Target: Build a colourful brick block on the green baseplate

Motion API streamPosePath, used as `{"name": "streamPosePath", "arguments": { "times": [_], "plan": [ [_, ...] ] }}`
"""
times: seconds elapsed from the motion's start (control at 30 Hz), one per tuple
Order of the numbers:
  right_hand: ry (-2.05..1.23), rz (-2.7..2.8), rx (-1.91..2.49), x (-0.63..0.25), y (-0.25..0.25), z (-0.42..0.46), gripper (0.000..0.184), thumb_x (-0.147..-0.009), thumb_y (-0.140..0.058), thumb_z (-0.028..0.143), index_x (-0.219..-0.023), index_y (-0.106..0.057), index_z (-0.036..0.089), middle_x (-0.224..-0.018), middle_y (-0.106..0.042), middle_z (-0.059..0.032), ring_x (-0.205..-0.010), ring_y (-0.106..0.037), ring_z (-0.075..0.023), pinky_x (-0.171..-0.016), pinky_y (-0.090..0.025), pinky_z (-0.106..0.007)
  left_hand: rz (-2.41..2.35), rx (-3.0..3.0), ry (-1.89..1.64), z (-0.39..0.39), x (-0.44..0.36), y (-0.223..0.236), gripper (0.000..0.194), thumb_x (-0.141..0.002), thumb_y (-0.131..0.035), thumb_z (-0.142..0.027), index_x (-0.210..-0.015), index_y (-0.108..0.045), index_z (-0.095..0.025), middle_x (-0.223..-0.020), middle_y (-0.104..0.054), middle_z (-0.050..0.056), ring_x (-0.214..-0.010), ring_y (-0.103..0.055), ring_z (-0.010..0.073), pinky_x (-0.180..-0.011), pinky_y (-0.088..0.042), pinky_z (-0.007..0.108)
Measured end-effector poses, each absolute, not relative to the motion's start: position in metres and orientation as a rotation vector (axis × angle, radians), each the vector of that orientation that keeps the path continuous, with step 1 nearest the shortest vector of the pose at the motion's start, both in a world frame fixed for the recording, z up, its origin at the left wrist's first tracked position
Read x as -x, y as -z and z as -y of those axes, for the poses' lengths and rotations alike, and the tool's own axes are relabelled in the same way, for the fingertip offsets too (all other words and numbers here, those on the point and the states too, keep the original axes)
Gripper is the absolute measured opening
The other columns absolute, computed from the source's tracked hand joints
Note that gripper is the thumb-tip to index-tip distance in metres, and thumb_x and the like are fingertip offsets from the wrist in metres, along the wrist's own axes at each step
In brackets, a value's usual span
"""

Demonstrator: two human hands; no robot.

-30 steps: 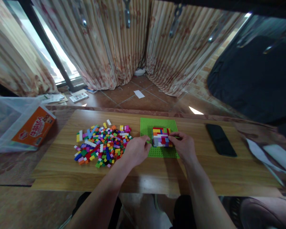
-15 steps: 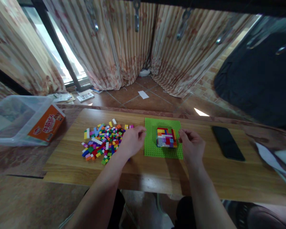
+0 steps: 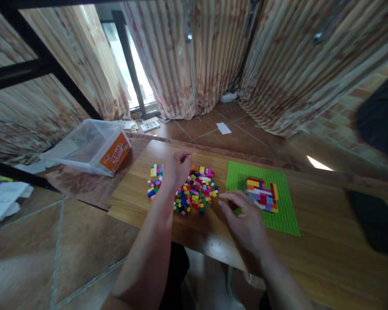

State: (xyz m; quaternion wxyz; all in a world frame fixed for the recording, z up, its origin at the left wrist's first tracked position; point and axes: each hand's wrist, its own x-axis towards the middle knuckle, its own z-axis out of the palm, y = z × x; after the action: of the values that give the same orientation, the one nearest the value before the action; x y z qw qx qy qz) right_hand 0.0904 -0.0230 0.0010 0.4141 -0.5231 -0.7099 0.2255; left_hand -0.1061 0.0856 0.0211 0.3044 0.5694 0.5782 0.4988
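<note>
The fingers [image 3: 235, 196] and forearms [image 3: 151, 241] are bare, the legwear [image 3: 178, 275] black.

Daylight glares from a window [image 3: 139, 69] beside dim curtains [image 3: 168, 64], glinting off the wooden table [image 3: 213, 242]; the phone [image 3: 373, 219] blurs.

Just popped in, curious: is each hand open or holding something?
Left hand: fingers curled above the loose bricks; whether it holds one cannot be told.
Right hand: loosely open, nothing visible in it.
</note>
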Motion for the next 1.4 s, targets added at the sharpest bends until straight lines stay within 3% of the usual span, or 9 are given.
{"name": "streamPosePath", "arguments": {
  "times": [0.17, 0.43, 0.67, 0.9, 1.17, 1.4],
  "plan": [
    [-0.583, 1.927, 1.308, -0.063, 0.009, 0.025, 0.017, -0.089, -0.057, 0.025, -0.101, -0.068, 0.023, -0.108, -0.066, -0.007, -0.095, -0.063, -0.0195, -0.08, -0.053, -0.033, -1.564, -1.537, -1.312, -0.086, 0.105, -0.019, 0.02, -0.079, -0.053, -0.02, -0.086, -0.07, -0.015, -0.069, -0.068, 0.002, -0.064, -0.061, 0.0136, -0.06, -0.047, 0.023],
    [-0.431, 1.864, 1.466, -0.059, 0.018, 0.012, 0.021, -0.092, -0.049, 0.025, -0.096, -0.069, 0.022, -0.095, -0.066, -0.007, -0.087, -0.063, -0.0198, -0.078, -0.051, -0.034, -1.583, -1.53, -1.299, -0.086, 0.112, -0.017, 0.021, -0.08, -0.053, -0.022, -0.088, -0.071, -0.015, -0.073, -0.07, 0.003, -0.07, -0.064, 0.0149, -0.065, -0.049, 0.024],
    [-0.421, 1.881, 1.496, -0.053, 0.017, 0.007, 0.02, -0.091, -0.052, 0.028, -0.098, -0.069, 0.019, -0.094, -0.066, -0.007, -0.086, -0.062, -0.0196, -0.076, -0.049, -0.032, -1.57, -1.453, -1.354, -0.086, 0.117, -0.021, 0.019, -0.079, -0.055, -0.022, -0.086, -0.071, -0.015, -0.071, -0.07, 0.002, -0.067, -0.063, 0.014, -0.062, -0.049, 0.023],
    [-0.416, 1.885, 1.534, -0.05, 0.019, 0.001, 0.023, -0.092, -0.05, 0.031, -0.088, -0.07, 0.019, -0.089, -0.065, -0.0064, -0.083, -0.061, -0.0195, -0.074, -0.046, -0.032, -1.545, -1.336, -1.436, -0.086, 0.122, -0.028, 0.019, -0.078, -0.056, -0.021, -0.087, -0.071, -0.014, -0.072, -0.069, 0.003, -0.064, -0.062, 0.0127, -0.058, -0.048, 0.021],
    [-0.456, 1.791, 1.573, -0.066, 0.019, 0.0, 0.022, -0.09, -0.051, 0.033, -0.092, -0.068, 0.019, -0.092, -0.067, -0.0072, -0.085, -0.062, -0.0209, -0.076, -0.048, -0.034, -1.412, -1.044, -1.574, -0.085, 0.124, -0.037, 0.015, -0.077, -0.057, -0.019, -0.085, -0.069, -0.014, -0.066, -0.065, 0.0, -0.057, -0.059, 0.0092, -0.055, -0.047, 0.019],
    [-0.297, 1.84, 1.625, -0.074, 0.017, 0.0, 0.024, -0.088, -0.048, 0.03, -0.095, -0.069, 0.018, -0.096, -0.066, -0.0107, -0.088, -0.061, -0.0232, -0.078, -0.049, -0.038, -1.398, -1.007, -1.588, -0.085, 0.125, -0.038, 0.014, -0.078, -0.058, -0.019, -0.085, -0.069, -0.014, -0.064, -0.064, -0.001, -0.055, -0.059, 0.0085, -0.054, -0.047, 0.019]
  ]
}}
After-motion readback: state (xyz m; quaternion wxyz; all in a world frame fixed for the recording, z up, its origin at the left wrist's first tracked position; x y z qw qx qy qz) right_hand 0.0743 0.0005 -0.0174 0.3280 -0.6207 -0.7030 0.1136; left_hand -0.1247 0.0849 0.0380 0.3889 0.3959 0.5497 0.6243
